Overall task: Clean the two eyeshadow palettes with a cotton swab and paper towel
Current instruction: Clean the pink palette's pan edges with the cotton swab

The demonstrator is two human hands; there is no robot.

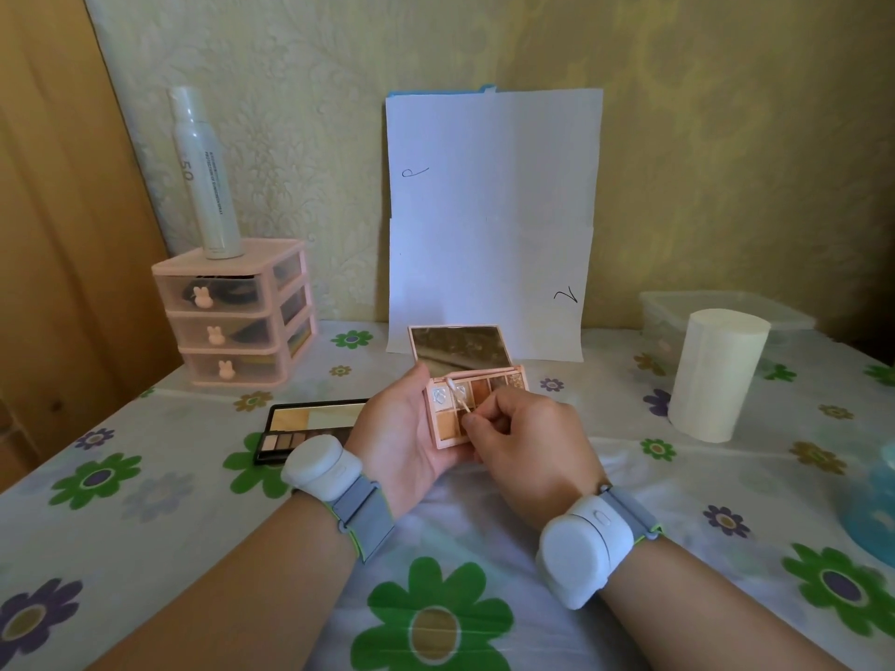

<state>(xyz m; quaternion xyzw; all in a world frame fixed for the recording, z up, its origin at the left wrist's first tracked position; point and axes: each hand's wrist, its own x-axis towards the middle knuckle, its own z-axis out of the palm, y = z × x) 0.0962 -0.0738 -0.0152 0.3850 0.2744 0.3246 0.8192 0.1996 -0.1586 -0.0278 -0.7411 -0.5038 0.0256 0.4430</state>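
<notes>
- My left hand (402, 428) cradles the small pink eyeshadow palette (479, 390) just above the table (678, 486). Its fingers curl under and around the palette's left side. The lid is open, and its mirror (460, 348) stands up on the far side.
- My right hand (528, 438) pinches the stick of a cotton swab (457, 397) between thumb and fingertips. The white tip rests on the far row of pans, near the second from the left.
- If I press too hard, I judge the tip could gouge the pressed powder and crumble it, or the thin stick could bend.
- If I drag the swab across the dividers, it could carry dark pigment into the paler pans next to them and dirty what I mean to clean.
- Only one hand supports the palette, so a sideways push from the swab could twist it out of my grip. A drop onto the table could crack the pans or the mirror.
- Loosened powder would fall on the flowered cloth, since nothing lies under the palette. The paper towel roll (712, 375) stands well to the right, out of easy reach.
- The black eyeshadow palette (310, 426) lies open on the table just left of my left hand, partly hidden behind it. The white wrist unit (319, 460) overlaps it in view, and I cannot tell whether they touch. A careless shift of that forearm could scrape its pans or shove it.
</notes>
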